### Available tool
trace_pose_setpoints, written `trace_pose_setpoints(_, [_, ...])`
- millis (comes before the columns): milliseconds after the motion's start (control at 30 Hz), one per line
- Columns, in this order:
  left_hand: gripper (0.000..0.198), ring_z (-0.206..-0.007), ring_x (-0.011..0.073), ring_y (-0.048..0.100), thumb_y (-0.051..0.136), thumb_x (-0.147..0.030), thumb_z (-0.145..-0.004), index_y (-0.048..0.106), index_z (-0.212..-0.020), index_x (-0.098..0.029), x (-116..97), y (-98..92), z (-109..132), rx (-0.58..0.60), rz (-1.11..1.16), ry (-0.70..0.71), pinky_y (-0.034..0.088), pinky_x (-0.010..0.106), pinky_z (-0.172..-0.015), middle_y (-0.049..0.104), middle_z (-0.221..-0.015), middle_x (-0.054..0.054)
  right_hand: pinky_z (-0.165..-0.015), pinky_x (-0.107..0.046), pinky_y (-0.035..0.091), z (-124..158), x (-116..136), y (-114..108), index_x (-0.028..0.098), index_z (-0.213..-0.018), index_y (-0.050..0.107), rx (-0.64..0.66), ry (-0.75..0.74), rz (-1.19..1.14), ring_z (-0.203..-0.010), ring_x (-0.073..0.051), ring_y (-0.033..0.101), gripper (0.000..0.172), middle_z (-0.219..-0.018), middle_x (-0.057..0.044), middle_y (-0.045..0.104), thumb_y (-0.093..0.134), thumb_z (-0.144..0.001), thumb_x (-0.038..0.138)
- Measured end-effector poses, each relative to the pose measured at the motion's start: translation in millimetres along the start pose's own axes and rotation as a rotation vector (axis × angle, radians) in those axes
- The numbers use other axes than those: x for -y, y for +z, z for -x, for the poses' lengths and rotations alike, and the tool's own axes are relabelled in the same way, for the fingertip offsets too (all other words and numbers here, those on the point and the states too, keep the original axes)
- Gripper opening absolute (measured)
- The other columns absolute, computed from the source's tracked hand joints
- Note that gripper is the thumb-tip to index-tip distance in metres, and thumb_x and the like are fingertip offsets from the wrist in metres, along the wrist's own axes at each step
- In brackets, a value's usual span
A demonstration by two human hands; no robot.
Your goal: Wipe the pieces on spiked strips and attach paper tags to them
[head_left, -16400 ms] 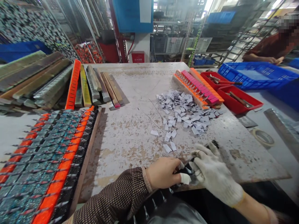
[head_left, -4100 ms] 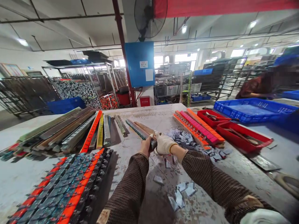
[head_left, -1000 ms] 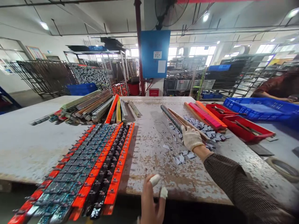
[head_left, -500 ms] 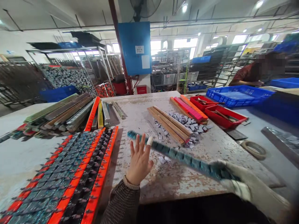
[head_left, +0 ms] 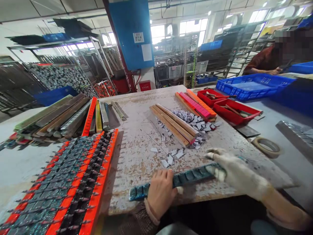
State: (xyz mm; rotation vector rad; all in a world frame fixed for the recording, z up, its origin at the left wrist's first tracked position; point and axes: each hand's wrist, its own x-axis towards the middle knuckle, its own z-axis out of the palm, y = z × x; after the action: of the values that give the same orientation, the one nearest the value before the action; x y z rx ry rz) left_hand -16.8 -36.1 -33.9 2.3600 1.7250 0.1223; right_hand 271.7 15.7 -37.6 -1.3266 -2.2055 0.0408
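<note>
A long strip of dark teal glittery clips [head_left: 189, 177] lies across the near edge of the worn table [head_left: 137, 137]. My bare left hand [head_left: 160, 192] is curled over its left part. My right hand [head_left: 236, 171], in a white knit glove, grips its right end. Just beyond the strip lie a few small grey paper tags [head_left: 171, 156]. Two bare wooden bars [head_left: 174, 125] rest farther back beside a heap of grey tags [head_left: 195, 119].
A mat of orange and teal clip strips [head_left: 73, 182] fills the left side. Stacked bars [head_left: 56, 119] lie at the back left. Pink and orange strips [head_left: 197, 104], red trays [head_left: 234, 111], a blue crate [head_left: 249, 86] and a tape roll [head_left: 266, 147] sit right. Another person [head_left: 266, 60] works far right.
The teal strip came down from mid-air to the table's near edge. My left hand, spread open before, now curls over the strip. My right hand drew in with it.
</note>
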Motion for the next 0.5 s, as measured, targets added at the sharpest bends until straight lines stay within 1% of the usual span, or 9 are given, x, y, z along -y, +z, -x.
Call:
trace_pose_setpoints(100, [0.03, -0.107, 0.0345, 0.062, 0.07, -0.019, -0.084, 0.061, -0.114, -0.016, -16.0, 7.2, -1.1, -0.009, 0.063, 0.016, 0.051, 0.049, -0.096, 0.067, -0.115, 0.013, -0.11, -0.05, 0.045, -7.2, 41.2, 27.0, 0.023, -0.131, 0.065, 0.166, -0.167, -0.022, -0.127, -0.03, 0.057, 0.048, -0.133, -0.011, 0.065, 0.071, -0.084, 0.03])
trace_pose_setpoints(167, [0.036, -0.108, 0.0333, 0.062, 0.07, -0.018, -0.081, 0.061, -0.116, -0.017, -10.7, 0.1, 0.0, 0.049, 0.137, 0.113, 0.052, 0.044, -0.095, 0.068, -0.116, 0.013, -0.109, -0.051, 0.044, -5.0, 54.8, 40.7, 0.022, -0.126, 0.067, 0.19, -0.239, -0.016, -0.125, -0.032, 0.058, 0.045, -0.13, -0.012, 0.067, 0.073, -0.084, 0.033])
trace_pose_setpoints(233, [0.035, -0.105, 0.0291, 0.065, 0.069, -0.017, -0.081, 0.061, -0.115, -0.021, 7.5, -14.9, -3.5, 0.117, 0.194, 0.207, 0.053, 0.036, -0.09, 0.07, -0.113, 0.01, -0.1, -0.051, 0.046, -1.2, 54.0, 48.3, 0.02, -0.116, 0.07, 0.154, -0.283, 0.028, -0.111, -0.031, 0.062, 0.034, -0.116, -0.012, 0.07, 0.07, -0.087, 0.038])
trace_pose_setpoints(267, [0.031, -0.101, 0.0265, 0.066, 0.066, -0.016, -0.083, 0.061, -0.113, -0.022, 20.1, -23.6, -8.7, 0.132, 0.202, 0.214, 0.053, 0.033, -0.087, 0.071, -0.11, 0.007, -0.095, -0.049, 0.047, 0.0, 50.0, 49.8, 0.019, -0.112, 0.071, 0.134, -0.3, 0.057, -0.103, -0.031, 0.063, 0.031, -0.107, -0.012, 0.071, 0.068, -0.089, 0.04])
trace_pose_setpoints(300, [0.029, -0.098, 0.0243, 0.067, 0.06, -0.012, -0.086, 0.061, -0.113, -0.022, 33.9, -31.8, -16.8, 0.125, 0.174, 0.165, 0.053, 0.031, -0.086, 0.071, -0.106, 0.006, -0.089, -0.047, 0.047, 0.4, 45.1, 50.1, 0.018, -0.107, 0.071, 0.114, -0.314, 0.083, -0.095, -0.029, 0.062, 0.028, -0.099, -0.011, 0.071, 0.066, -0.091, 0.04])
trace_pose_setpoints(333, [0.03, -0.101, 0.0239, 0.066, 0.054, -0.008, -0.088, 0.061, -0.115, -0.021, 48.2, -38.7, -27.5, 0.058, 0.104, 0.064, 0.052, 0.032, -0.09, 0.07, -0.109, 0.007, -0.085, -0.044, 0.046, -0.3, 40.3, 49.6, 0.018, -0.103, 0.071, 0.098, -0.331, 0.098, -0.089, -0.028, 0.061, 0.025, -0.092, -0.01, 0.069, 0.064, -0.092, 0.039])
trace_pose_setpoints(367, [0.035, -0.109, 0.0258, 0.064, 0.048, -0.004, -0.088, 0.06, -0.118, -0.018, 62.2, -43.6, -40.1, 0.011, 0.069, -0.003, 0.049, 0.035, -0.096, 0.066, -0.119, 0.012, -0.081, -0.042, 0.045, -2.0, 36.1, 48.5, 0.018, -0.099, 0.071, 0.094, -0.353, 0.102, -0.084, -0.026, 0.06, 0.022, -0.087, -0.009, 0.068, 0.063, -0.093, 0.037])
trace_pose_setpoints(433, [0.042, -0.124, 0.0289, 0.056, 0.044, 0.001, -0.087, 0.057, -0.123, -0.015, 86.3, -46.5, -67.2, -0.024, 0.041, -0.062, 0.042, 0.041, -0.108, 0.059, -0.132, 0.017, -0.078, -0.04, 0.043, -8.1, 30.4, 45.9, 0.017, -0.094, 0.07, 0.107, -0.398, 0.093, -0.081, -0.025, 0.058, 0.018, -0.083, -0.008, 0.066, 0.061, -0.093, 0.033])
trace_pose_setpoints(500, [0.037, -0.124, 0.0289, 0.055, 0.047, 0.001, -0.085, 0.06, -0.116, -0.016, 103.0, -42.0, -90.3, -0.009, 0.037, -0.082, 0.041, 0.041, -0.109, 0.059, -0.13, 0.016, -0.077, -0.039, 0.042, -15.4, 27.1, 44.0, 0.018, -0.09, 0.07, 0.137, -0.413, 0.079, -0.079, -0.024, 0.056, 0.018, -0.082, -0.007, 0.064, 0.059, -0.094, 0.032])
